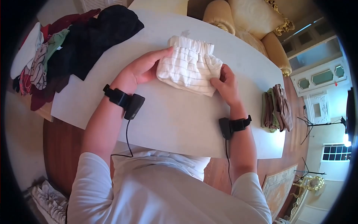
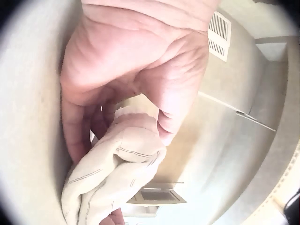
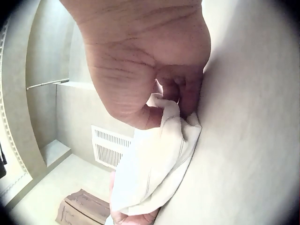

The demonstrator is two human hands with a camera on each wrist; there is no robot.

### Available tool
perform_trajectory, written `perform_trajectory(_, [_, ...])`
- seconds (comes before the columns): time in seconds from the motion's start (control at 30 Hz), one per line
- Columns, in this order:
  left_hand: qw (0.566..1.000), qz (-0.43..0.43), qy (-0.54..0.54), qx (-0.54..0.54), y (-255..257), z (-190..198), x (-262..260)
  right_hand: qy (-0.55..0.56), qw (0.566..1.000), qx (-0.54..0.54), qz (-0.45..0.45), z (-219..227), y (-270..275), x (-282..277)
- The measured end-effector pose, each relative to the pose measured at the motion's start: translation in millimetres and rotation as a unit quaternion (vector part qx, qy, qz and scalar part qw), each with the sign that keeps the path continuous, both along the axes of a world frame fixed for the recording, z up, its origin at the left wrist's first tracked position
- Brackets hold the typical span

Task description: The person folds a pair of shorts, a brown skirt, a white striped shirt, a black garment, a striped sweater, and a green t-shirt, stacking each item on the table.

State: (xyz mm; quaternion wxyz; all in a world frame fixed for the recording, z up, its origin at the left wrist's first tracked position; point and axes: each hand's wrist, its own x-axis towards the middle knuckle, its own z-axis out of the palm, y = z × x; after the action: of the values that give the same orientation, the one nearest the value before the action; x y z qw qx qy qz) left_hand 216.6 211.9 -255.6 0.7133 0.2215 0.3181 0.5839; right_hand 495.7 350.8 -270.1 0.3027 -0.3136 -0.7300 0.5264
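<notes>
White shorts (image 1: pixel 190 67) with thin stripes and a gathered elastic waistband lie folded into a compact bundle over the table, waistband toward the far side. At their left end, my left hand (image 1: pixel 148 66) holds the edge, thumb on top near the waistband and fingers beneath. My right hand (image 1: pixel 227 85) pinches the lower right corner, its thumb laid over the cloth. The left wrist view shows the layered fold of the shorts (image 2: pixel 117 164) between thumb and fingers. In the right wrist view, the cloth's edge is gripped between thumb and curled fingers (image 3: pixel 190 96), close over the tabletop.
A loose heap of clothes, with a black garment (image 1: pixel 100 37) and a green one (image 1: pixel 56 44), covers the table's (image 1: pixel 167 123) left end. A stack of folded brown and green garments (image 1: pixel 276 108) stands near the right edge. Beyond the table is a gold-trimmed armchair (image 1: pixel 250 26).
</notes>
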Motion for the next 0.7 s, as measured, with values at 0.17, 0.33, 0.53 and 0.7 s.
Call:
perform_trajectory(0.17, [0.994, -0.007, 0.111, -0.004, 1.8, -7.5, -0.9, -0.04, 0.998, 0.033, -0.038, -2.1, 5.6, 1.1])
perform_trajectory(0.33, [0.991, 0.017, 0.135, 0.006, 0.0, -11.6, -2.9, -0.047, 0.997, 0.04, -0.053, -6.0, 7.5, 2.7])
perform_trajectory(0.53, [0.99, -0.003, 0.139, 0.017, -1.0, -9.9, -3.2, 0.028, 0.999, 0.003, -0.033, 3.3, 0.1, 0.6])
perform_trajectory(0.7, [0.989, -0.001, 0.143, 0.04, -6.3, -2.2, 0.5, 0.099, 0.991, -0.089, -0.015, 3.4, 2.8, 2.0])
